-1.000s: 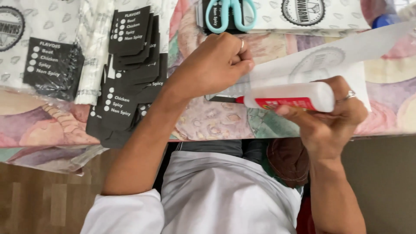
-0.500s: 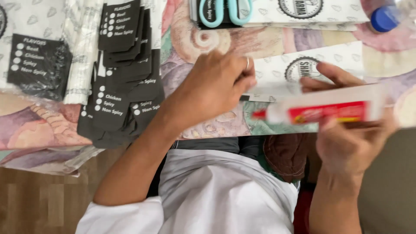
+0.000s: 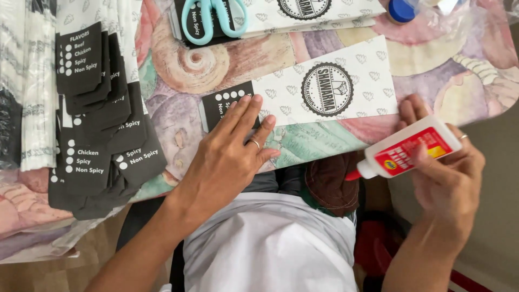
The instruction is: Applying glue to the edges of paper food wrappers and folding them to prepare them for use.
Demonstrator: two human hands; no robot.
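the worktop (image 3: pixel 346 138) takes up the far half of the view, covered in a cloth of pale shells in pink, purple and green under a clear plastic sheet. along its left side lies a fanned stack of paper sleeves (image 3: pixel 94 135), black ends with white printing toward the near edge, overlapping one another, with more white patterned sleeves beyond them at the far left. in the middle lies a single flat paper sleeve (image 3: pixel 346 81), white with small heart shapes and a round black emblem, its black end pointing left. the left hand (image 3: pixel 230 157) lies flat, fingers spread, pressing on that black end and the near edge of the sleeve (a ring shows on one finger); it holds nothing. the right hand (image 3: pixel 448 173) is off the worktop's near right corner, its grip closed round a white glue bottle (image 3: pixel 408 148) with a red label, the red nozzle pointing left and slightly down, clear of the sleeve and not touching it. at the far edge a pair of light blue scissors (image 3: pixel 213 19) rests on more sleeves, handles toward the near side. at the far right sits a small blue cap (image 3: pixel 401 11) by crumpled clear plastic.
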